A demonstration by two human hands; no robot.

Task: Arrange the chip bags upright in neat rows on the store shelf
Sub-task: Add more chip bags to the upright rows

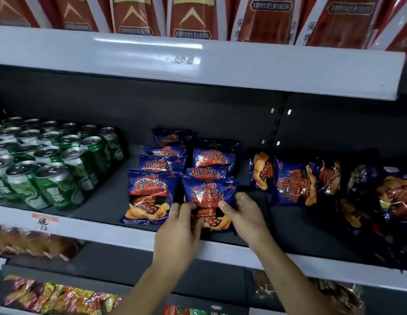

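Blue barbecue chip bags stand upright in two rows on the dark shelf [102, 201]. The left row's front bag [148, 196] stands alone. Both hands hold the right row's front bag [207, 194]: my left hand [179, 233] pinches its lower left edge, and my right hand [241, 214] grips its right side with the thumb on the front. More bags [211, 155] stand behind it. To the right, several bags [291, 183] of the same kind lie on their sides in a loose pile.
Green drink cans [57, 160] fill the shelf's left part. Dark snack bags [384, 201] crowd the far right. Red packages [193, 17] line the shelf above. The white shelf lip [84, 228] runs along the front, with other snacks on the shelves below.
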